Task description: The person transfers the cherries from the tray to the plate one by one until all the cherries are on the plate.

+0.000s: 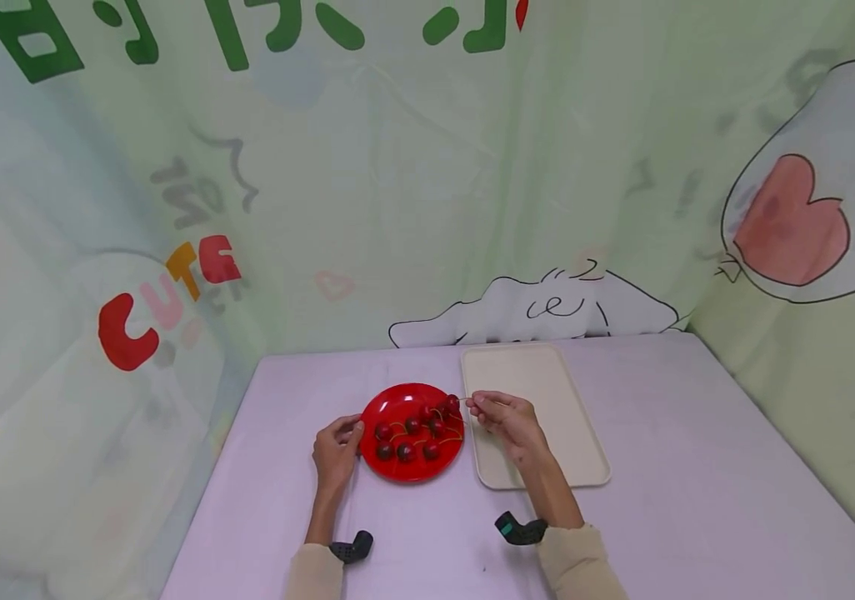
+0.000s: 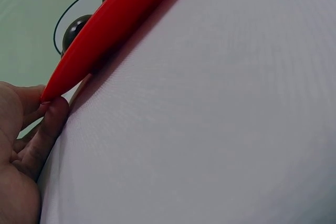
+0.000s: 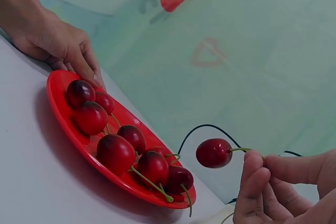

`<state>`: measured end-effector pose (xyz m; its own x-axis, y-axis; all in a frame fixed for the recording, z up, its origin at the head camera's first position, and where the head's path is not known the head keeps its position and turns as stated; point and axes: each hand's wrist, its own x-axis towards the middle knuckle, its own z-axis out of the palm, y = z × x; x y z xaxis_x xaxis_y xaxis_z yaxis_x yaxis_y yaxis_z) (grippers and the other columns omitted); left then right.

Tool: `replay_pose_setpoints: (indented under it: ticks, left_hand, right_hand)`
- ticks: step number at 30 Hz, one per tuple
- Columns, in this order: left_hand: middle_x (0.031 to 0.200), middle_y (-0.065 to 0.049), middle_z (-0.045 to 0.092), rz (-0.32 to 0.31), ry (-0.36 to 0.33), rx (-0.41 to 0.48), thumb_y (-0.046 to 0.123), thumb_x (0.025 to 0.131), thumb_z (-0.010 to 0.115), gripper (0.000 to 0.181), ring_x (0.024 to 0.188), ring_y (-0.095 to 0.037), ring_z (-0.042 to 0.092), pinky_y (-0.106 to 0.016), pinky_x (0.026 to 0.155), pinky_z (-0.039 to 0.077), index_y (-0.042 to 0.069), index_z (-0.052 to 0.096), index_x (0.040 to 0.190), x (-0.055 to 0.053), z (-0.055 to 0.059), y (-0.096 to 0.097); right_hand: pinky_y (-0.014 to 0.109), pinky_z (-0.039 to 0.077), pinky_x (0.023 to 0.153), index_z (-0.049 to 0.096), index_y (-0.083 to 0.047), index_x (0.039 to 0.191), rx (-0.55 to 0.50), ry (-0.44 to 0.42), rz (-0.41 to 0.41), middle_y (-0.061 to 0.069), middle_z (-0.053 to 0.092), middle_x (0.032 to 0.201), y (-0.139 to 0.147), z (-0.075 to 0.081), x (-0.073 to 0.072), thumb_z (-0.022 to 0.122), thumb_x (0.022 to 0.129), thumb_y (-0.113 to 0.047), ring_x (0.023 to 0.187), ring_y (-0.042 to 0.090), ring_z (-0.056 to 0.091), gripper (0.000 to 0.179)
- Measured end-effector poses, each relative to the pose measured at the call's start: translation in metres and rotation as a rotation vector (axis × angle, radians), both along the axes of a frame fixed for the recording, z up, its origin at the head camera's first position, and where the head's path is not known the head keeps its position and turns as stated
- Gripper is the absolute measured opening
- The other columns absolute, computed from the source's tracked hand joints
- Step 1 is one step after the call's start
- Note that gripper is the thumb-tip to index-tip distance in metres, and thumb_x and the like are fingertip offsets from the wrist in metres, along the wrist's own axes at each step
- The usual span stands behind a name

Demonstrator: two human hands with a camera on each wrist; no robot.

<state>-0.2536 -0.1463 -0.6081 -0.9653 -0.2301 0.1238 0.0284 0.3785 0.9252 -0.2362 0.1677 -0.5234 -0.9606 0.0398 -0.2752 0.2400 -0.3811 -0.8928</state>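
Observation:
A round red plate (image 1: 395,405) carries several dark red cherries (image 3: 115,154) with green stems. My left hand (image 1: 333,454) pinches the plate's left rim between thumb and fingers; the left wrist view shows the rim (image 2: 52,94) caught there. My right hand (image 1: 512,423) holds one cherry (image 3: 213,153) by its stem, pinched between thumb and fingertips. That cherry hangs out sideways from the fingers, apart from the others in the right wrist view. From the head view it overlaps the plate's right edge.
A cream rectangular tray (image 1: 577,454) lies right of the plate, beneath my right hand. Both rest on a table with a pale lilac cover (image 1: 682,467). A printed curtain (image 1: 427,200) hangs behind the table and along its sides.

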Motion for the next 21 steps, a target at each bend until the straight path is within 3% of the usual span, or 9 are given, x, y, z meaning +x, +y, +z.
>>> replay_pose_setpoints:
  ticks: [6,13,21]
  left_hand:
    - [0.120,-0.015,0.080,-0.001,0.006,0.000,0.019,0.107,0.071,0.025,0.082,-0.016,0.068,-0.015,0.067,0.056,0.009,0.080,0.129,0.001,-0.001,-0.001]
    - [0.120,-0.016,0.080,0.007,0.008,-0.007,0.019,0.107,0.070,0.025,0.082,-0.014,0.069,-0.014,0.067,0.055,0.008,0.080,0.128,-0.001,-0.001,0.000]
    - [0.118,-0.015,0.080,0.007,0.006,0.012,0.018,0.107,0.071,0.025,0.082,-0.016,0.069,-0.013,0.068,0.055,0.009,0.080,0.128,0.000,-0.002,-0.001]
  right_hand:
    - [0.017,0.063,0.082,0.063,0.015,0.140,0.021,0.006,0.014,0.002,0.085,0.098,-0.007,-0.003,-0.001,0.069,0.106,-0.005,0.085,0.008,0.079,0.040]
    - [0.020,0.064,0.082,0.068,0.015,0.133,0.020,0.016,0.019,0.004,0.084,0.097,-0.015,-0.003,-0.002,0.069,0.105,-0.001,0.082,0.009,0.079,0.032]
    - [0.020,0.064,0.084,0.065,0.014,0.137,0.029,0.004,0.044,0.003,0.084,0.098,-0.022,-0.003,-0.003,0.071,0.105,-0.006,0.082,0.009,0.078,0.039]
